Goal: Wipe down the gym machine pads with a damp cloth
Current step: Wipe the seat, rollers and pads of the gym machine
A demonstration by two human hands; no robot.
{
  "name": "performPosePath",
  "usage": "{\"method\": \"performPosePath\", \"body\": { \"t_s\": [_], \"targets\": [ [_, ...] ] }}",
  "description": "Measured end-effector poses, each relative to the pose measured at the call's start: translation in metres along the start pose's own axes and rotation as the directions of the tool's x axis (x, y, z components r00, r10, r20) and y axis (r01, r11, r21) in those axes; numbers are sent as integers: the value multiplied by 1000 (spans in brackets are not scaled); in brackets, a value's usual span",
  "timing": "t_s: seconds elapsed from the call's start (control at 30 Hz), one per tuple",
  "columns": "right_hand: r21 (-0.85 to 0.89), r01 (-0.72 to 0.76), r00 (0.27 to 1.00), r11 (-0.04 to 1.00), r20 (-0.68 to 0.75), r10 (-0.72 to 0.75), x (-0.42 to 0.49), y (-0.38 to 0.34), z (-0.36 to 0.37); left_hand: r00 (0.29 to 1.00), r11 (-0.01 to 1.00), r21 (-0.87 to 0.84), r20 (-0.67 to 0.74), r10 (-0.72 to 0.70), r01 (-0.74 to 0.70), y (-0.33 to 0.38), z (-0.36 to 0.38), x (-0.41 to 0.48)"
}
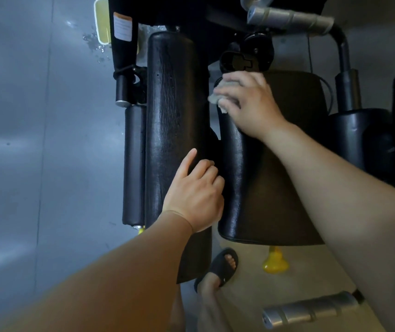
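Note:
A long black padded roller (175, 111) runs down the middle of the view. To its right lies a wide black seat pad (275, 188). My right hand (251, 104) presses a small grey cloth (218, 97) against the far left corner of the seat pad, fingers spread over it. My left hand (194, 190) rests on the roller's right side, thumb up the pad and fingers curled into the gap between the two pads. A thinner black roller (133, 164) sits at the long one's left.
Grey floor (36, 140) spreads to the left, with wet splashes near a yellow-rimmed plate (102, 20). Silver handles stand at top right (290, 19) and bottom right (309, 310). A yellow knob (275, 262) and my sandalled foot (222, 264) lie below the seat. Another black pad (361, 140) sits right.

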State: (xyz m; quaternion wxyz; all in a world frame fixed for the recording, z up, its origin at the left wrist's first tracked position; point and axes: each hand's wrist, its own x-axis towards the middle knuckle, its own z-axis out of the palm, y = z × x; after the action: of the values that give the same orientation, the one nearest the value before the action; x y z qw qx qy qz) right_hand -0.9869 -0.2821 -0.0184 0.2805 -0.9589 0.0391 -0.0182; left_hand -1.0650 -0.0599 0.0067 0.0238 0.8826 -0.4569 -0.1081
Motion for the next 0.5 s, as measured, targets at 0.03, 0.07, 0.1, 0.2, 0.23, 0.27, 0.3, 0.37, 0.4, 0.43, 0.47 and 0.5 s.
{"method": "performPosePath", "body": {
  "t_s": [0.03, 0.07, 0.1, 0.2, 0.23, 0.27, 0.3, 0.37, 0.4, 0.43, 0.47, 0.5],
  "targets": [
    [24, -1, 1000, 1000, -9, 1, -3, 1, 1, 1000, 1000, 4, 8, 1, -1, 0, 0, 0],
    [41, 4, 1000, 999, -20, -3, -12, 0, 1, 1000, 1000, 5, 16, 5, -5, 0, -1, 0],
    [55, 13, 1000, 998, -24, -12, -24, -1, 1, 1000, 1000, 5, 21, 7, -7, 1, -2, 0],
    [93, 41, 999, 995, 1, -41, -70, -7, 0, 1000, 1000, 0, 27, 2, -2, 1, -2, 0],
    [97, 45, 999, 994, 8, -46, -85, -9, -1, 1000, 1000, -4, 30, 2, -2, 0, -3, -1],
    [99, 44, 999, 994, 15, -46, -99, -12, 0, 1000, 1000, -6, 31, 3, -3, 0, -3, -1],
    [102, 37, 999, 994, 22, -40, -111, -15, 0, 1000, 1000, -4, 30, 4, -4, 0, -3, -1],
    [116, 15, 999, 993, 30, -19, -134, -24, 1, 1000, 1000, 2, 25, 7, -7, 0, -3, -1],
    [125, 7, 999, 992, 35, -12, -145, -28, 2, 1000, 1000, 4, 25, 7, -7, 0, -4, -1],
    [132, 2, 999, 991, 42, -7, -157, -31, 2, 1000, 1000, 5, 29, 7, -7, 0, -4, -2],
    [143, 0, 998, 990, 54, -8, -168, -33, 1, 999, 1000, 8, 36, 6, -6, 0, -5, -2],
    [152, 4, 998, 988, 66, -14, -178, -34, 1, 999, 1000, 13, 44, 5, -6, 1, -5, -2]
  ]
}}
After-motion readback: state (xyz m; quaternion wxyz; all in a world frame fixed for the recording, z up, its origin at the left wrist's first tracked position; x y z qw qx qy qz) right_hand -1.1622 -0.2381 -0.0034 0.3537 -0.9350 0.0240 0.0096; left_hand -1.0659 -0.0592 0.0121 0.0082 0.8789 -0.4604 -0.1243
